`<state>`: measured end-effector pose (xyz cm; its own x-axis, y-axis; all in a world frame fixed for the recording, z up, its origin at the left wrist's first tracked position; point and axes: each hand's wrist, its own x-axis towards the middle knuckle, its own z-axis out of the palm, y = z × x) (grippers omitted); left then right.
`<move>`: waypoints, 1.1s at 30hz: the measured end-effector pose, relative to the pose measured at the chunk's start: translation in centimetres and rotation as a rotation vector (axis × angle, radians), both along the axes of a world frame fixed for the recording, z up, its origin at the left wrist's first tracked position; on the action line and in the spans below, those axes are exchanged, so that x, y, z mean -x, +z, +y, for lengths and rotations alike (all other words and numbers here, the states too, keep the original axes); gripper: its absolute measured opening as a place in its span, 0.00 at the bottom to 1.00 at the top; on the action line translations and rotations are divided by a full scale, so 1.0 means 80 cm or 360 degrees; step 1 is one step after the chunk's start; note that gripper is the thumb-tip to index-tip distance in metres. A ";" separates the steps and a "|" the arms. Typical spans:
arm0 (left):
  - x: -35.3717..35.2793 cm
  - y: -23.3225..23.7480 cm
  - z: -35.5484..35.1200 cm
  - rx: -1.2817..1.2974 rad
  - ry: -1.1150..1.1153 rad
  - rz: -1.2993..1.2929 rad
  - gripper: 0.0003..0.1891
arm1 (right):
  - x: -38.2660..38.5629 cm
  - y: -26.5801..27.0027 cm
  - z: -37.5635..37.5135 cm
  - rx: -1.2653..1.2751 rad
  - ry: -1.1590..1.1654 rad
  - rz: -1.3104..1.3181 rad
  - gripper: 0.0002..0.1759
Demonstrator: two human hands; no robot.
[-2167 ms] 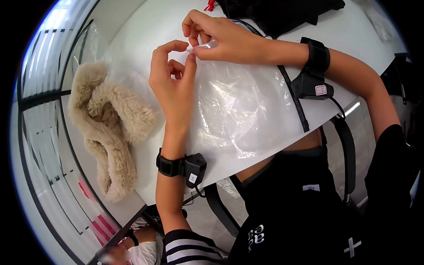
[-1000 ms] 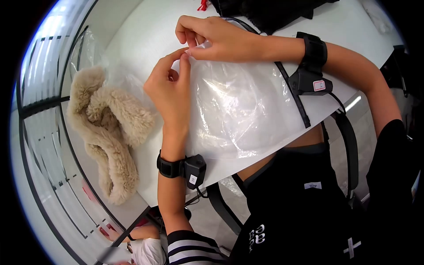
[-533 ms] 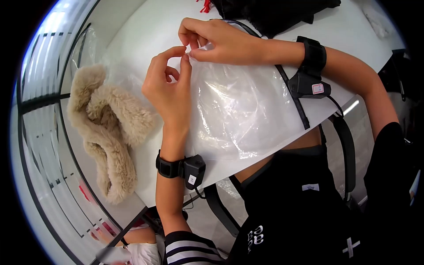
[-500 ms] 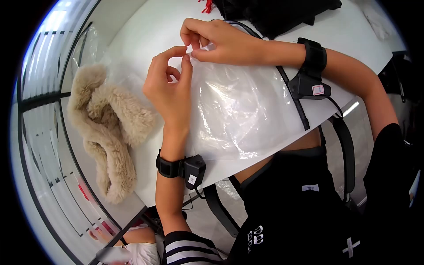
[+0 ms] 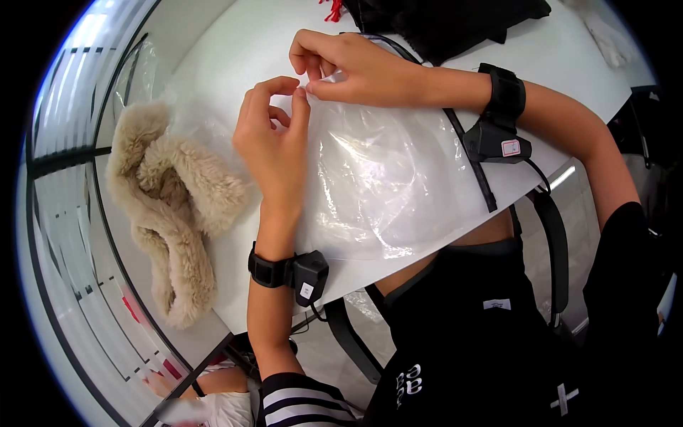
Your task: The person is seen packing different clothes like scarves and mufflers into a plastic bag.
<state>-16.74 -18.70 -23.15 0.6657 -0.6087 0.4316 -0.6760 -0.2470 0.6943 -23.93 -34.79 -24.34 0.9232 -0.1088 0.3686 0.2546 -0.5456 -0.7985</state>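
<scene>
A clear plastic bag (image 5: 377, 178) lies flat on the white table, wrinkled and shiny, with a dark strip (image 5: 469, 160) along its right side. My left hand (image 5: 274, 139) is at the bag's upper left corner, thumb and index fingertips pinched together on the plastic. Right beside it, my right hand (image 5: 356, 67) reaches in from the right, its fingers curled and its thumb pressed to the same edge. The fingertips of both hands nearly touch. Exactly how the film sits between them is too small to make out.
A beige fluffy fur piece (image 5: 178, 206) rests on the table (image 5: 220, 57) at left. Black fabric (image 5: 448, 21) with a red tassel (image 5: 332, 10) lies at the far side. Beyond a dark-framed glass partition at left, another person's arm (image 5: 220, 381) shows low down.
Both hands keep their pinch at the bag's corner, and the bag stays in place. Only a very slight shift of the left hand and the view shows.
</scene>
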 end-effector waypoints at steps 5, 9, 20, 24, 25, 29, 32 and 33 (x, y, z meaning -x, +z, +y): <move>0.004 0.000 0.000 -0.0050 0.0004 -0.0112 0.05 | 0.001 -0.004 0.001 -0.0048 -0.0008 -0.0001 0.11; 0.001 0.000 0.000 -0.0064 -0.0010 -0.0093 0.05 | 0.002 0.000 -0.001 -0.0018 0.0003 -0.0011 0.11; 0.000 -0.004 0.001 -0.0134 -0.0073 0.0048 0.03 | 0.001 -0.006 -0.001 0.0014 0.0024 -0.0064 0.11; 0.000 -0.004 0.002 -0.0112 -0.0088 0.0096 0.04 | 0.002 -0.001 -0.001 0.0003 0.0034 -0.0041 0.11; 0.000 -0.004 0.002 -0.0104 -0.0107 0.0112 0.05 | 0.002 0.001 0.000 0.0006 0.0027 -0.0016 0.11; -0.002 -0.010 0.000 -0.0074 -0.0149 0.0038 0.05 | 0.002 -0.002 -0.001 -0.0021 0.0032 -0.0042 0.12; -0.001 -0.007 0.000 -0.0075 -0.0133 -0.0019 0.05 | 0.002 -0.002 0.001 0.0000 0.0023 -0.0032 0.12; -0.001 -0.007 0.000 -0.0078 -0.0137 -0.0022 0.05 | 0.001 -0.003 0.001 -0.0016 0.0034 -0.0038 0.12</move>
<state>-16.65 -18.71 -23.72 0.6042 -0.6841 0.4087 -0.7057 -0.2211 0.6731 -24.03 -34.75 -24.58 0.9164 -0.0927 0.3894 0.2851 -0.5319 -0.7974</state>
